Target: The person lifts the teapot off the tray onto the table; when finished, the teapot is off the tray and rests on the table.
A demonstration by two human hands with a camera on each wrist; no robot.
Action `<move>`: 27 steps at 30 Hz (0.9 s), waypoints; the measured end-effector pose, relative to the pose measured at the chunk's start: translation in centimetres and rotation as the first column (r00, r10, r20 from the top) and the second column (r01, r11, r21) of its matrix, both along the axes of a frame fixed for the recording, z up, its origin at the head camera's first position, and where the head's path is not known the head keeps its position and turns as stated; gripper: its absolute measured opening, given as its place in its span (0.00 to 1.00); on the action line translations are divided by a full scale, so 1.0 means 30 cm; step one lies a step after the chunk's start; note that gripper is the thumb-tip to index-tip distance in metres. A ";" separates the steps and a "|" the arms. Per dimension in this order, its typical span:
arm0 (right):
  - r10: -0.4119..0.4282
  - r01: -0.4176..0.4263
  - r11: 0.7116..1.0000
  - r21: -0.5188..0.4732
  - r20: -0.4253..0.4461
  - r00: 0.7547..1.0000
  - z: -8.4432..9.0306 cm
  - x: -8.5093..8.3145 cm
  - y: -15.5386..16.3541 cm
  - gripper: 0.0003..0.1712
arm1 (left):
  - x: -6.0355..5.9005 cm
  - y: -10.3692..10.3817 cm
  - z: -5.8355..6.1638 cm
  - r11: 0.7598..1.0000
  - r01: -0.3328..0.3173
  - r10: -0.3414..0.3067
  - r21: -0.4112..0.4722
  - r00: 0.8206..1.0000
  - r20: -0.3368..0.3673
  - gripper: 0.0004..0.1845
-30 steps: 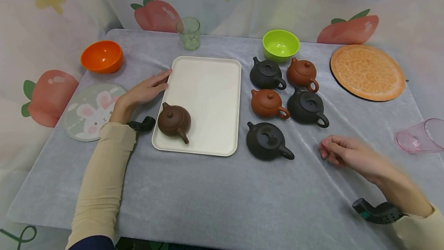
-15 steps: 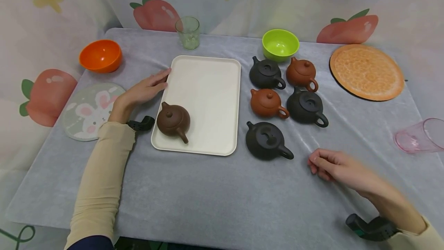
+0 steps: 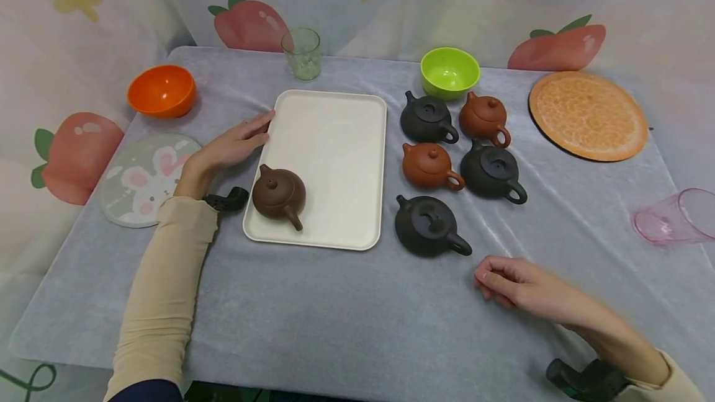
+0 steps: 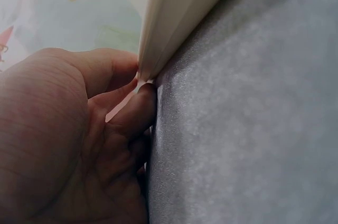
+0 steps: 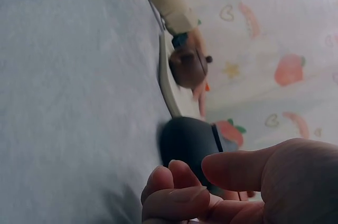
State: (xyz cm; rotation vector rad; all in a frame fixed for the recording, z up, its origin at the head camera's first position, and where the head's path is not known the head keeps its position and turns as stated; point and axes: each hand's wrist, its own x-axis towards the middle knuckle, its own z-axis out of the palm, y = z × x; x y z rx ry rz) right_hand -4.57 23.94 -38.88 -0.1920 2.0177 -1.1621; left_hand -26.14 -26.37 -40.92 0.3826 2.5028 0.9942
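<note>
A cream tray (image 3: 335,154) lies on the grey cloth with a dark brown teapot (image 3: 278,194) at its near left corner. My left hand (image 3: 262,129) rests flat beside the tray, fingers touching its left rim (image 4: 179,18). To the tray's right stand several teapots, black and reddish brown. The nearest is a black teapot (image 3: 426,226). My right hand (image 3: 491,281) lies on the cloth just right of and nearer than that teapot, fingers loosely curled, holding nothing. In the right wrist view the black teapot (image 5: 185,139) sits just beyond the fingers (image 5: 174,192).
An orange bowl (image 3: 161,90) and a bunny coaster (image 3: 146,177) lie at the left. A glass (image 3: 302,53) and a green bowl (image 3: 449,72) stand at the back. At the right are an orange round mat (image 3: 588,115) and a tipped pink cup (image 3: 676,217).
My right hand has slid left and toward the near edge, ending closer to the nearest black teapot. The left hand and the teapots have not moved.
</note>
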 end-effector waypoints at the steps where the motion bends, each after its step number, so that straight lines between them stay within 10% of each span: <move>1: 0.010 -0.010 1.000 -0.006 0.001 1.000 0.000 0.001 -0.008 0.16 | 0.001 0.000 0.001 1.000 -0.002 0.002 -0.001 1.000 0.000 0.32; 27: 0.176 -0.190 0.976 -0.103 -0.130 0.976 0.006 0.018 -0.228 0.12 | 0.003 0.003 0.003 1.000 -0.005 0.005 0.014 1.000 0.004 0.32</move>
